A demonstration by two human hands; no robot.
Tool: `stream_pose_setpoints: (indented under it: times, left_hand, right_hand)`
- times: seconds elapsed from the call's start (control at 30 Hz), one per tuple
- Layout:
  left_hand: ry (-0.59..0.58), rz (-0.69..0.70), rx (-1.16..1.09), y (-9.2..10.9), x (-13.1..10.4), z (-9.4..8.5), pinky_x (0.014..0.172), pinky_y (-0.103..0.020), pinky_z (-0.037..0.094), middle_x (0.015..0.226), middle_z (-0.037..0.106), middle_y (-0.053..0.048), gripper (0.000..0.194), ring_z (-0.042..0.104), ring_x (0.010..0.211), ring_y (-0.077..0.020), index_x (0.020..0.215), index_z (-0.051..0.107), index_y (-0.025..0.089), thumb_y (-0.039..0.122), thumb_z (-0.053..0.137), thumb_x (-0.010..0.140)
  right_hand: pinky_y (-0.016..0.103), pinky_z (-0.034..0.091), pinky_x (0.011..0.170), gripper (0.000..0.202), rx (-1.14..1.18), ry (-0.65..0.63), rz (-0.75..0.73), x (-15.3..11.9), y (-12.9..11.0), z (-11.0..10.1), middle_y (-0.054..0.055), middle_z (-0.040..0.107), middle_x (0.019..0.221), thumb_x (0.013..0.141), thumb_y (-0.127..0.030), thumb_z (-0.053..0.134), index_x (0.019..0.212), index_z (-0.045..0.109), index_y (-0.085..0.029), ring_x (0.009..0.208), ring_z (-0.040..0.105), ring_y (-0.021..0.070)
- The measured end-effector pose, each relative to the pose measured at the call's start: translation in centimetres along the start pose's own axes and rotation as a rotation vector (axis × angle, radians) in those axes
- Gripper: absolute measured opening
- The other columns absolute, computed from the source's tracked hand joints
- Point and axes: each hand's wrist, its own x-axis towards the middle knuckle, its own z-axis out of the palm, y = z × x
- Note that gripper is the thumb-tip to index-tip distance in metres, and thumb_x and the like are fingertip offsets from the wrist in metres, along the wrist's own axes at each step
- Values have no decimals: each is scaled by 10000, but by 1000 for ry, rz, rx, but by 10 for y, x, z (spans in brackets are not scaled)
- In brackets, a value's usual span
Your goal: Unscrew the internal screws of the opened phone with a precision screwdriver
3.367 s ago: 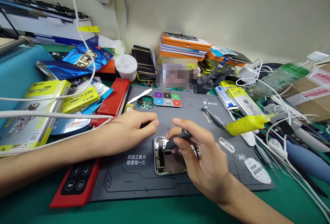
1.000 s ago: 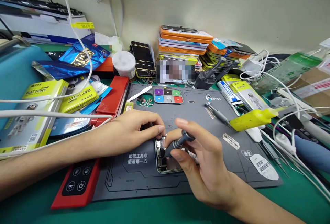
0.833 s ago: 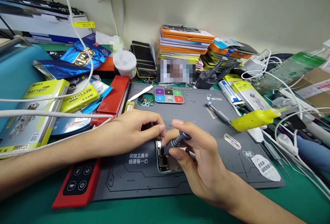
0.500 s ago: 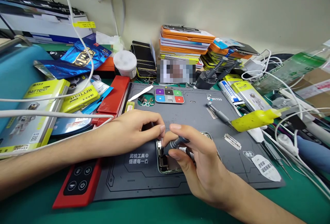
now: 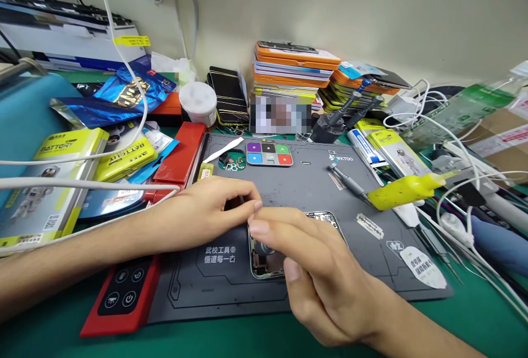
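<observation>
An opened phone (image 5: 259, 270) lies on the dark grey work mat (image 5: 198, 286), partly covered by my hands. My left hand (image 5: 214, 207) rests at the phone's upper left edge, its thumb and index fingertip close together; what they hold, if anything, is hidden. My right hand (image 5: 325, 270) is over the phone with the index finger stretched over a dark screwdriver (image 5: 266, 248) that stands near the phone's left side. The thumb is apart from the index finger. Most of the screwdriver is hidden under the fingers.
A grey screwdriver (image 5: 346, 179) and a yellow bottle (image 5: 404, 192) lie on the right. A multicoloured tray (image 5: 269, 153) sits at the mat's back. Red equipment (image 5: 119, 297) borders the left. Battery boxes (image 5: 61, 182) and a white cable (image 5: 82, 183) are further left.
My right hand's thumb has come away from the screwdriver, and its index finger has stretched left over it. My left hand has stayed at the phone's edge. The view has shifted slightly.
</observation>
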Motion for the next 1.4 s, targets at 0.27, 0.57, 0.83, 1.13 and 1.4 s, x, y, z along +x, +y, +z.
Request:
stream_pose_setpoints:
  times: [0.27, 0.57, 0.83, 1.13, 1.4]
  left_hand:
    - [-5, 6, -14, 2, 1, -1, 816, -251, 481, 927, 760, 46, 239, 686, 895, -155, 915, 706, 232, 330, 543, 1058]
    - [-14, -3, -38, 2, 1, -2, 806, -242, 482, 941, 770, 66, 167, 694, 896, -147, 930, 716, 238, 265, 567, 1001]
    - [-24, 10, 1, 2, 0, -2, 821, -250, 477, 920, 753, 54, 250, 681, 890, -152, 896, 704, 230, 302, 547, 1076]
    - [-30, -12, 49, 2, 2, -1, 816, -246, 471, 933, 752, 53, 237, 668, 883, -147, 938, 712, 227, 305, 554, 1096]
    - [-29, 2, 37, -1, 1, 0, 787, -242, 462, 936, 748, 45, 241, 659, 865, -155, 957, 713, 229, 340, 559, 1105]
  right_hand:
    - [288, 628, 1064, 653, -69, 22, 24, -2, 0, -2, 108, 700, 1475, 931, 9, 472, 1559, 466, -170, 1391, 663, 156]
    - [288, 658, 955, 538, -81, 30, 25, -2, 1, 3, 119, 719, 1440, 1046, -170, 639, 1556, 470, -160, 1319, 704, 189]
    - [393, 694, 977, 743, 69, 131, 131, -10, -4, 5, 137, 692, 1521, 1003, -2, 626, 1661, 367, -229, 1193, 778, 216]
    - [446, 692, 1041, 823, 80, 195, 193, -17, -2, 5, 150, 594, 1618, 960, 59, 629, 1678, 353, -234, 1465, 637, 279]
    - [473, 629, 1160, 805, 65, 206, 198, -19, 4, 7, 139, 571, 1642, 978, 51, 618, 1680, 346, -235, 1485, 619, 267]
